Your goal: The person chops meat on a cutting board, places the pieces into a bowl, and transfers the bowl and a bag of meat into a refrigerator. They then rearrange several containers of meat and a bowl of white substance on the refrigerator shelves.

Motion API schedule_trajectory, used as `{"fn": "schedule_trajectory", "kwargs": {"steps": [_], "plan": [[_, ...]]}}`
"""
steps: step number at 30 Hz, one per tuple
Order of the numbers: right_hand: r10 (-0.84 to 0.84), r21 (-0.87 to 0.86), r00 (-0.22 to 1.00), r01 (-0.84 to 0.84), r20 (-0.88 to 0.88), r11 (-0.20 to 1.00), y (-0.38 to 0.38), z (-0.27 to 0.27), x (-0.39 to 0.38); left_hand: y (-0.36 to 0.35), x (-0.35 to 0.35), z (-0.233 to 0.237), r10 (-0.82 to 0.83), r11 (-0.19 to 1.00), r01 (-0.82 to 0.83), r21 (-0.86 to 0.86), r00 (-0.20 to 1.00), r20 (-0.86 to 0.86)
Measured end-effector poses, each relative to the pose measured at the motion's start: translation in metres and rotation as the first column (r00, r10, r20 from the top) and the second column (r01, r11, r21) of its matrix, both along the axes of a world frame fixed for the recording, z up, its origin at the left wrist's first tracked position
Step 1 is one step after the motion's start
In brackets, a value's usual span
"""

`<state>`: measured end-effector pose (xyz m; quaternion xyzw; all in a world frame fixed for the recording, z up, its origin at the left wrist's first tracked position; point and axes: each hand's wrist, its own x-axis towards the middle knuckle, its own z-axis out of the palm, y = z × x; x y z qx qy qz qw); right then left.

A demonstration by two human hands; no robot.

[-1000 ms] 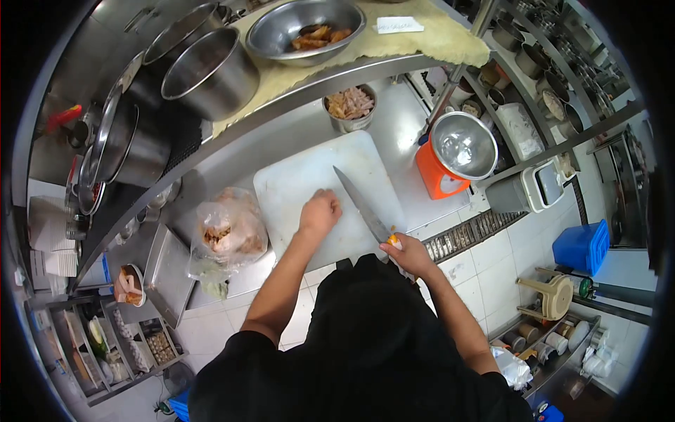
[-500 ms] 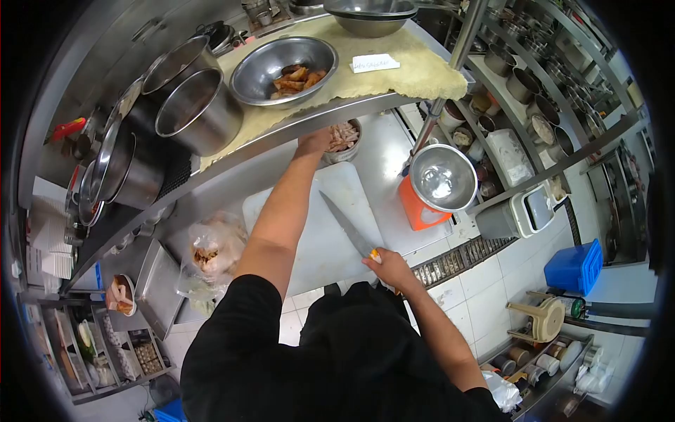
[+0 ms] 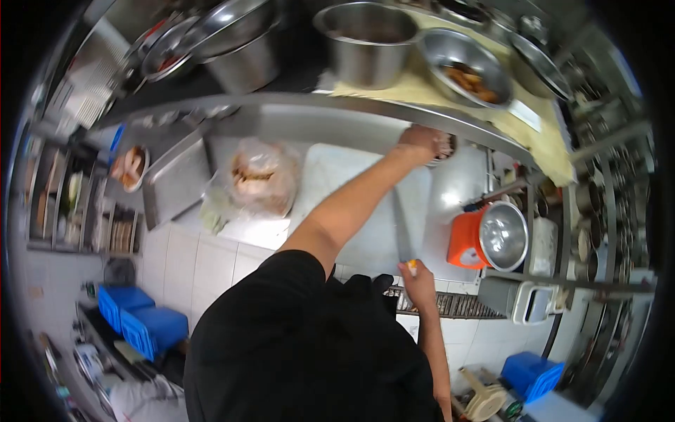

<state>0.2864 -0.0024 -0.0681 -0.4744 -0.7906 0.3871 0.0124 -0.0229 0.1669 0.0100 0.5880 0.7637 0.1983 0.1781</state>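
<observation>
My right hand (image 3: 420, 279) is closed around the yellow-and-white handle of a long knife (image 3: 402, 226). The blade lies over the right part of a white cutting board (image 3: 327, 200) and points away from me. Stretched across the board, my left arm ends with my left hand (image 3: 420, 138) at the near left rim of a round metal pot (image 3: 436, 162). Strips of pale meat (image 3: 445, 145) fill that pot, which is partly hidden by the shelf edge. The left fingers are blurred and partly hidden, so their grip does not show.
Left of the board sits a clear plastic bag of meat (image 3: 271, 190), beside a metal tray (image 3: 179, 179). On the right, a metal bowl (image 3: 504, 237) rests on an orange container (image 3: 464, 240). A low shelf (image 3: 337, 105) with pots overhangs the back.
The camera view has turned to the left, so the counter and shelf appear farther right. My left hand remains at the pot, and my right hand still holds the knife over the board.
</observation>
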Motion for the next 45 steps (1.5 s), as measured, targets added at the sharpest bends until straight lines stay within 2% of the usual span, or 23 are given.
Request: {"fn": "schedule_trajectory", "kwargs": {"steps": [1,2,4,8,9,11,14,18,21,24,25,26,28,31,34,37,40,43,45], "plan": [[-0.019,0.028,1.000,0.019,-0.010,0.999,-0.001,-0.004,-0.002,-0.023,0.007,-0.010,0.049,0.969,-0.042,0.243,0.999,-0.022],[-0.022,0.043,1.000,0.022,0.002,0.999,-0.003,0.001,-0.009,-0.049,0.016,-0.022,0.095,0.879,-0.066,0.472,0.995,-0.039],[-0.045,0.080,0.999,0.043,0.028,0.996,-0.005,0.016,-0.021,-0.103,0.027,-0.013,0.077,0.863,-0.104,0.495,0.994,0.075],[0.036,0.190,0.999,-0.041,0.033,0.981,-0.003,-0.016,-0.024,-0.207,0.032,0.012,0.058,0.847,-0.213,0.487,0.948,0.313],[0.025,0.125,0.997,-0.034,0.071,0.992,-0.002,-0.010,-0.027,-0.231,0.029,0.014,0.082,0.820,-0.238,0.520,0.949,0.304],[0.032,0.154,0.992,-0.051,0.121,0.987,-0.007,-0.002,-0.034,-0.276,0.020,0.014,0.126,0.765,-0.280,0.579,0.948,0.292],[0.027,0.208,0.984,-0.064,0.178,0.976,-0.013,-0.005,-0.038,-0.337,-0.013,0.009,0.271,0.723,-0.416,0.551,0.905,0.327],[-0.006,0.267,0.979,-0.050,0.203,0.962,-0.025,-0.006,-0.044,-0.395,-0.079,-0.004,0.539,0.640,-0.513,0.572,0.830,0.142],[-0.035,0.296,0.972,-0.037,0.233,0.954,-0.033,0.001,-0.054,-0.415,-0.122,-0.021,0.592,0.672,-0.528,0.520,0.804,0.051],[-0.057,0.282,0.961,-0.022,0.269,0.959,-0.035,-0.001,-0.055,-0.416,-0.151,-0.041,0.650,0.706,-0.609,0.363,0.760,0.012],[-0.055,0.295,0.963,-0.027,0.265,0.955,-0.033,-0.006,-0.054,-0.416,-0.159,-0.048,0.652,0.738,-0.627,0.250,0.758,-0.021],[-0.055,0.310,0.963,-0.030,0.262,0.950,-0.032,-0.010,-0.052,-0.415,-0.162,-0.055,0.646,0.759,-0.619,0.201,0.755,-0.114],[-0.060,0.300,0.966,-0.019,0.250,0.954,-0.031,-0.015,-0.047,-0.413,-0.162,-0.066,0.605,0.788,-0.608,0.093,0.740,-0.294],[-0.061,0.307,0.970,-0.014,0.234,0.952,-0.031,-0.019,-0.048,-0.409,-0.159,-0.069,0.517,0.807,-0.587,-0.061,0.753,-0.407],[-0.082,0.308,0.973,0.011,0.218,0.951,-0.035,-0.019,-0.048,-0.408,-0.156,-0.059,0.463,0.822,-0.546,-0.162,0.807,-0.368],[-0.099,0.316,0.970,0.025,0.222,0.948,-0.040,-0.013,-0.055,-0.407,-0.139,-0.070,0.379,0.845,-0.523,-0.111,0.733,-0.565],[-0.112,0.317,0.970,0.038,0.217,0.948,-0.043,-0.014,-0.056,-0.413,-0.133,-0.055,0.321,0.862,-0.414,-0.291,0.892,-0.318],[-0.116,0.315,0.967,0.040,0.228,0.948,-0.043,-0.013,-0.057,-0.428,-0.125,-0.046,0.298,0.905,-0.359,-0.229,0.917,-0.265],[-0.123,0.309,0.966,0.049,0.225,0.950,-0.044,-0.013,-0.058,-0.431,-0.125,-0.051,0.275,0.908,-0.335,-0.252,0.930,-0.244]]}}
